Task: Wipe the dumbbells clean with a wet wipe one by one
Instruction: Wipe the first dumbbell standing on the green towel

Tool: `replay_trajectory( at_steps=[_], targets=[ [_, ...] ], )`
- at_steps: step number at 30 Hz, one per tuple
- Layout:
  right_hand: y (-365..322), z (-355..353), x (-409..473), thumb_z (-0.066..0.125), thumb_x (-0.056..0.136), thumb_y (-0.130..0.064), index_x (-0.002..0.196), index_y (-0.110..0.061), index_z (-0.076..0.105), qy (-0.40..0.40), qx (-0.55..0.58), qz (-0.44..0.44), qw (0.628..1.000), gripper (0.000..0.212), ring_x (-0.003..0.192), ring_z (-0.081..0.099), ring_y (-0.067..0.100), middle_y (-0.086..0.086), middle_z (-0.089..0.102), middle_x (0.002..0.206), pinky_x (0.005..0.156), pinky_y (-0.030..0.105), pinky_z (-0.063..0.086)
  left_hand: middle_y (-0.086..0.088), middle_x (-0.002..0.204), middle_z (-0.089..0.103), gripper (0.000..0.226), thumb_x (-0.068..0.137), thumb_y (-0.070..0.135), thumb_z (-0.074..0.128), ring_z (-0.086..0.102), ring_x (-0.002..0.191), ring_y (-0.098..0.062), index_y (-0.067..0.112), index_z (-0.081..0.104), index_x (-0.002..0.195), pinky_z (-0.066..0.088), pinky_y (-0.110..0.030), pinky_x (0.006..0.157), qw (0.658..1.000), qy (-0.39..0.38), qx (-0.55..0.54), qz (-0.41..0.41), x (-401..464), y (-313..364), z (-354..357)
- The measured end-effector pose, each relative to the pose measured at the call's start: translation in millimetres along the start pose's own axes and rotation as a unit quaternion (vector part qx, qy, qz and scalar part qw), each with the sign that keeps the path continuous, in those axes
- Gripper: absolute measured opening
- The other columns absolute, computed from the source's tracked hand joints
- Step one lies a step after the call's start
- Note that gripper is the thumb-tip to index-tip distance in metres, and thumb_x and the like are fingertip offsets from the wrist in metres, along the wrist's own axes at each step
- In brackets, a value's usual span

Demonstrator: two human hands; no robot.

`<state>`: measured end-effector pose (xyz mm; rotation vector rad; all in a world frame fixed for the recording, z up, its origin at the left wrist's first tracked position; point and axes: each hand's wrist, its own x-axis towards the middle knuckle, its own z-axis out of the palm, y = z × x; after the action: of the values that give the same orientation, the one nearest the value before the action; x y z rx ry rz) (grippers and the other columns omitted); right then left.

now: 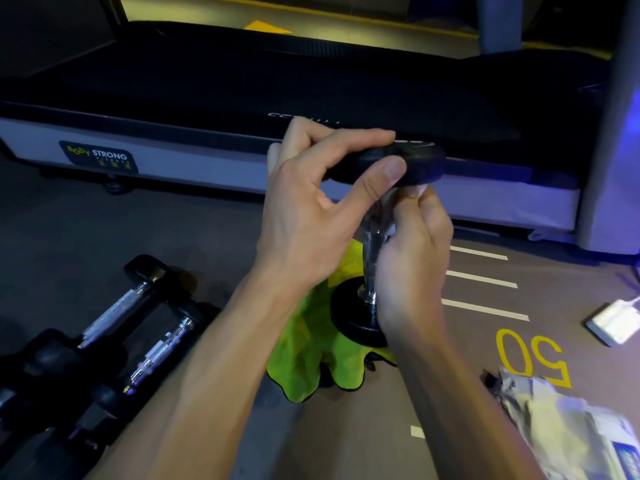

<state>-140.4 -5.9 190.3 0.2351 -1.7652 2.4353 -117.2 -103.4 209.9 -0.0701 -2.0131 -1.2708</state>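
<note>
A dumbbell [353, 317] with black ends and a chrome handle stands upright on a green cloth [311, 355] on the floor. My left hand [311, 206] grips its upper black end between thumb and fingers. My right hand [412, 258] is curled round the chrome handle, with a white wet wipe [420, 191] showing at its fingertips just under the upper end. Most of the wipe is hidden inside that hand.
Several more dumbbells [138, 323] lie on the floor at the lower left. A treadmill [207, 140] runs across the back. A wet wipe pack [571, 427] lies at the lower right, a white charger [613, 323] at the right. Floor markings read 50.
</note>
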Motion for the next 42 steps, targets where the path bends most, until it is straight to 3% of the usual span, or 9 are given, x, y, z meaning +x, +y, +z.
replay_trajectory(
  at_steps=[4, 9, 13, 16, 22, 26, 30, 38, 42],
  targets=[
    [15.2, 9.2, -6.8, 0.038, 0.104, -0.033, 0.101, -0.016, 0.06, 0.057, -0.149, -0.048, 0.986, 0.027, 0.084, 0.063, 0.015, -0.006, 0.071, 0.092, 0.08, 0.048, 0.052, 0.009, 0.105, 0.05, 0.025, 0.093, 0.044, 0.07, 0.056, 0.107, -0.024, 0.039, 0.069, 0.117, 0.05, -0.045, 0.095, 1.0, 0.002, 0.007, 0.009, -2.3, -0.6, -0.3],
    [3.9, -4.7, 14.0, 0.038, 0.103, -0.028, 0.066, -0.016, 0.064, -0.092, -0.088, 0.1, 0.987, 0.047, 0.056, 0.059, 0.018, 0.001, 0.065, 0.06, 0.058, 0.033, 0.045, 0.009, 0.105, 0.049, 0.026, 0.093, 0.044, 0.07, 0.057, 0.109, -0.023, 0.037, 0.07, 0.118, 0.053, -0.041, 0.094, 1.0, 0.007, -0.01, -0.019, -0.2, -8.7, -9.8],
    [13.0, -13.7, 21.0, 0.021, 0.101, -0.038, 0.061, -0.01, 0.064, -0.224, -0.044, 0.221, 0.948, 0.065, 0.045, 0.042, 0.026, 0.011, 0.049, 0.05, 0.049, 0.032, 0.036, -0.012, 0.11, 0.049, 0.024, 0.095, 0.022, 0.072, 0.063, 0.09, 0.007, 0.023, 0.07, 0.118, 0.051, -0.008, 0.064, 0.997, -0.017, -0.067, -0.023, -4.3, -3.0, -16.8],
    [15.5, -18.6, 21.1, 0.019, 0.099, -0.041, 0.063, -0.002, 0.057, -0.229, -0.057, 0.244, 0.941, 0.065, 0.043, 0.042, 0.027, 0.018, 0.045, 0.05, 0.044, 0.027, 0.036, -0.004, 0.109, 0.051, 0.025, 0.093, 0.031, 0.074, 0.062, 0.103, -0.008, 0.025, 0.073, 0.118, 0.055, -0.014, 0.072, 0.998, -0.013, -0.055, -0.03, -3.3, -3.3, -15.0],
    [0.1, -36.1, 2.9, 0.016, 0.102, -0.028, 0.069, 0.013, 0.05, -0.248, -0.211, 0.148, 0.934, 0.063, 0.057, 0.053, 0.034, 0.036, 0.056, 0.069, 0.054, 0.031, 0.043, 0.008, 0.109, 0.056, 0.03, 0.09, 0.044, 0.074, 0.06, 0.112, -0.026, 0.033, 0.074, 0.118, 0.052, -0.046, 0.096, 0.999, -0.015, -0.046, -0.009, -4.5, -7.1, -5.7],
    [10.0, -55.3, -22.6, 0.023, 0.109, -0.033, 0.086, -0.012, 0.064, -0.163, -0.357, 0.055, 0.918, 0.052, 0.073, 0.063, 0.022, 0.006, 0.07, 0.078, 0.067, 0.036, 0.049, 0.01, 0.108, 0.055, 0.028, 0.09, 0.046, 0.073, 0.06, 0.11, -0.026, 0.036, 0.073, 0.117, 0.053, -0.045, 0.096, 0.999, -0.008, -0.039, -0.021, -2.3, -4.9, -2.2],
    [26.9, -54.7, -55.8, 0.035, 0.106, -0.038, 0.092, -0.031, 0.045, -0.091, -0.487, -0.071, 0.866, 0.019, 0.063, 0.053, 0.01, -0.008, 0.057, 0.067, 0.055, 0.018, 0.036, 0.011, 0.106, 0.053, 0.024, 0.091, 0.047, 0.072, 0.06, 0.108, -0.026, 0.041, 0.073, 0.114, 0.053, -0.044, 0.094, 0.999, 0.008, -0.041, -0.031, 1.2, -5.7, -0.5],
    [20.7, -56.3, -45.7, 0.063, 0.098, -0.03, 0.099, -0.028, 0.06, -0.096, -0.432, -0.05, 0.895, 0.004, 0.067, 0.059, 0.002, -0.022, 0.064, 0.068, 0.054, 0.014, 0.038, 0.01, 0.118, 0.057, 0.03, 0.092, 0.043, 0.071, 0.06, 0.116, -0.022, 0.037, 0.07, 0.121, 0.053, -0.044, 0.098, 0.997, 0.016, -0.056, -0.047, -6.6, -6.4, 0.0],
    [18.0, -58.3, -44.3, 0.066, 0.096, -0.032, 0.088, -0.025, 0.062, -0.095, -0.412, -0.054, 0.905, 0.012, 0.063, 0.06, 0.014, -0.007, 0.067, 0.069, 0.052, 0.023, 0.04, 0.015, 0.146, 0.051, 0.074, 0.086, 0.034, 0.082, 0.058, 0.126, -0.007, 0.026, 0.045, 0.15, 0.051, -0.031, 0.106, 0.978, -0.001, -0.124, -0.169, -34.7, -17.0, 3.7]
  ],
)
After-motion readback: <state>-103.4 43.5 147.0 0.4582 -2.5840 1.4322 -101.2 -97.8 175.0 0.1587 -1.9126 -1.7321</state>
